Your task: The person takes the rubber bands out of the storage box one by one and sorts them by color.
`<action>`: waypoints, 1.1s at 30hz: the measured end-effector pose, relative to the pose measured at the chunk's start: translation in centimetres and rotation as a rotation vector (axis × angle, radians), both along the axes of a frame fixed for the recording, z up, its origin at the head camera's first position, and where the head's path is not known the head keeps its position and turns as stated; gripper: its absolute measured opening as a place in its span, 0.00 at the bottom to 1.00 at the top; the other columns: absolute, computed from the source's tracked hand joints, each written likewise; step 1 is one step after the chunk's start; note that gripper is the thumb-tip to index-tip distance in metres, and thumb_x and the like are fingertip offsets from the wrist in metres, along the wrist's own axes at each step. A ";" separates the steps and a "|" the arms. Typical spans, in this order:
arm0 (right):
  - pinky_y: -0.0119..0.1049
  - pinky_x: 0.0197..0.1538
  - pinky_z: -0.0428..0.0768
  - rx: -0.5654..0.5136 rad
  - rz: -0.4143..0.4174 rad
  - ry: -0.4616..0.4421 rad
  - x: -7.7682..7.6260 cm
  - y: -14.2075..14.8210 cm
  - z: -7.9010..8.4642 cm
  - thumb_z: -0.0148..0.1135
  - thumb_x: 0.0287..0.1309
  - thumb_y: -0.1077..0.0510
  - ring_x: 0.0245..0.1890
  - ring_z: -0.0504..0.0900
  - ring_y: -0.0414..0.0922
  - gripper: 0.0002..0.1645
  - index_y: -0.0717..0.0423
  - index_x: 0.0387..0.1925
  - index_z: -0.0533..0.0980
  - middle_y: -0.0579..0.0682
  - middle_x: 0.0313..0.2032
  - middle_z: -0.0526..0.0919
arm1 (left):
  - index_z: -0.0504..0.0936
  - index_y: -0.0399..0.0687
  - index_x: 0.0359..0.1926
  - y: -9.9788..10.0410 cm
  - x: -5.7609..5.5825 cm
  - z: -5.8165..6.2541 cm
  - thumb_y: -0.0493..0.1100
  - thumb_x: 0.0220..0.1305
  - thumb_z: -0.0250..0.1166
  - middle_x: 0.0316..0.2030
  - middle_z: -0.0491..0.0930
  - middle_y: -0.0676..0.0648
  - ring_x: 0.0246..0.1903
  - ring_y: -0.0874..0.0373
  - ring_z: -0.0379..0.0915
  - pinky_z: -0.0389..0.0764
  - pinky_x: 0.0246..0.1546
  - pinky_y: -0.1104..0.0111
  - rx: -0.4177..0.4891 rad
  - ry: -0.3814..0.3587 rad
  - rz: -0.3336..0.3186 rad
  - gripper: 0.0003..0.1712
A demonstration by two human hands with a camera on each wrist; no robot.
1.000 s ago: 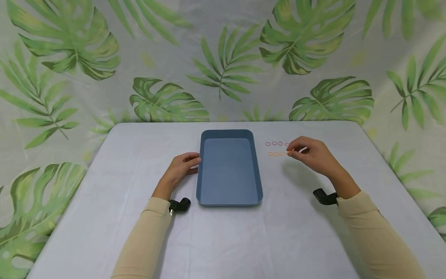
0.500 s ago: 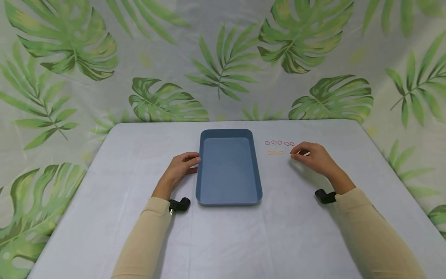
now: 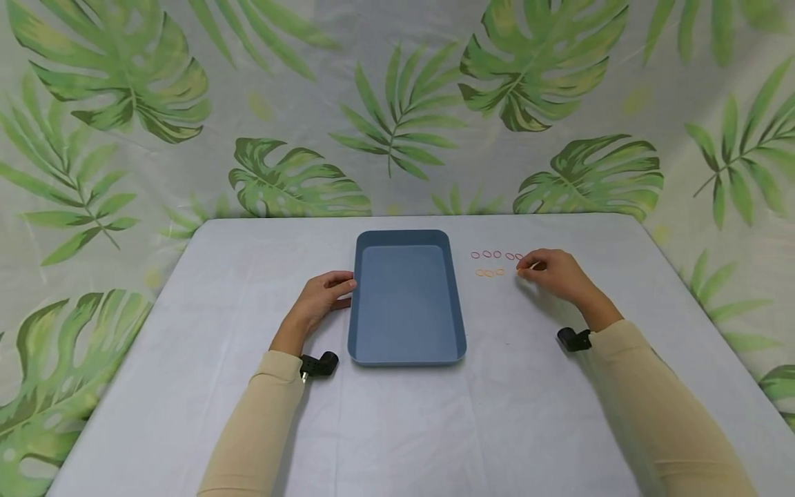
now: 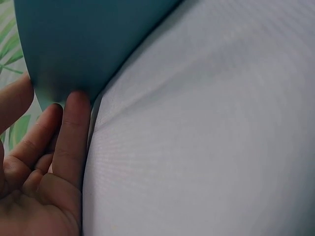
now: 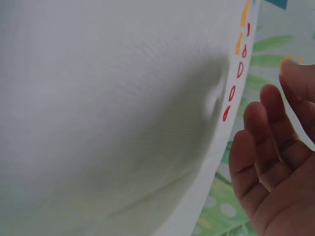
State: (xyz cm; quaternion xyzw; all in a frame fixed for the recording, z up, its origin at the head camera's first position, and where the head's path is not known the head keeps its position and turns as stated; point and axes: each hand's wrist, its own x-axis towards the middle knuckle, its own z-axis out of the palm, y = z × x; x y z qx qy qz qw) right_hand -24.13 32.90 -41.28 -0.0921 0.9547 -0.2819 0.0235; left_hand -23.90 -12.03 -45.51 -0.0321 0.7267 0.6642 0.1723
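Observation:
On the table lies a blue rectangular tray [image 3: 406, 307]. My left hand [image 3: 319, 300] is at its left side; in the left wrist view, straight fingertips [image 4: 78, 101] touch the outer wall and the thumb is by the edge. Right of the tray, my right hand [image 3: 553, 276] pinches an orange rubber band between thumb and index finger. In the right wrist view that rubber band [image 5: 294, 59] shows as a thin loop at the fingertips. A row of red rubber bands [image 3: 497, 255] lies just beyond the hand, and a shorter row of orange rubber bands [image 3: 489, 273] lies to its left.
A white cloth [image 3: 410, 428] covers the table. Behind it hangs a leaf-patterned cloth [image 3: 397, 124]. Each wrist wears a black camera, the left camera [image 3: 319, 364] near the tray's front left corner.
My right hand has shifted slightly right, away from the orange row, with the orange rubber band in its fingertips. The rightmost red rubber bands have come into view. Left hand and tray stay put.

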 end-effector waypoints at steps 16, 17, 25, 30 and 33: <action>0.31 0.33 0.73 0.097 0.001 -0.079 -2.8 -1.0 -0.8 0.64 0.62 0.59 0.37 0.79 0.50 0.07 0.59 0.37 0.84 0.59 0.41 0.87 | 0.72 0.38 0.66 -0.2 -0.1 -0.2 0.42 0.70 0.62 0.64 0.74 0.37 0.48 0.63 0.79 0.85 0.54 0.67 0.005 -0.002 -0.006 0.27; 0.31 0.33 0.73 0.095 -0.003 -0.084 -2.9 -1.0 -0.8 0.64 0.62 0.59 0.36 0.78 0.50 0.07 0.59 0.37 0.84 0.59 0.41 0.87 | 0.72 0.38 0.66 -0.1 -0.1 -0.2 0.42 0.70 0.63 0.63 0.74 0.38 0.47 0.64 0.79 0.85 0.54 0.67 0.008 -0.003 -0.006 0.27; 0.31 0.32 0.73 0.076 -0.019 -0.109 -3.3 -0.9 -1.0 0.64 0.63 0.58 0.34 0.75 0.47 0.08 0.58 0.38 0.84 0.61 0.45 0.85 | 0.72 0.39 0.67 -0.1 -0.1 0.0 0.42 0.70 0.62 0.64 0.73 0.38 0.53 0.58 0.77 0.84 0.56 0.65 0.002 -0.009 0.000 0.26; 0.31 0.31 0.73 0.075 -0.029 -0.123 -3.4 -1.0 -1.0 0.64 0.63 0.58 0.32 0.75 0.45 0.08 0.58 0.39 0.84 0.60 0.45 0.85 | 0.72 0.39 0.66 -0.1 -0.2 0.0 0.42 0.70 0.62 0.64 0.73 0.38 0.55 0.57 0.76 0.84 0.57 0.64 0.006 -0.017 0.001 0.26; 0.31 0.31 0.73 0.079 -0.030 -0.130 -3.4 -1.0 -1.0 0.63 0.63 0.59 0.32 0.75 0.45 0.08 0.58 0.39 0.84 0.60 0.44 0.85 | 0.72 0.39 0.67 -0.1 -0.2 0.0 0.42 0.70 0.62 0.64 0.73 0.38 0.55 0.57 0.76 0.84 0.56 0.65 0.002 -0.019 -0.002 0.27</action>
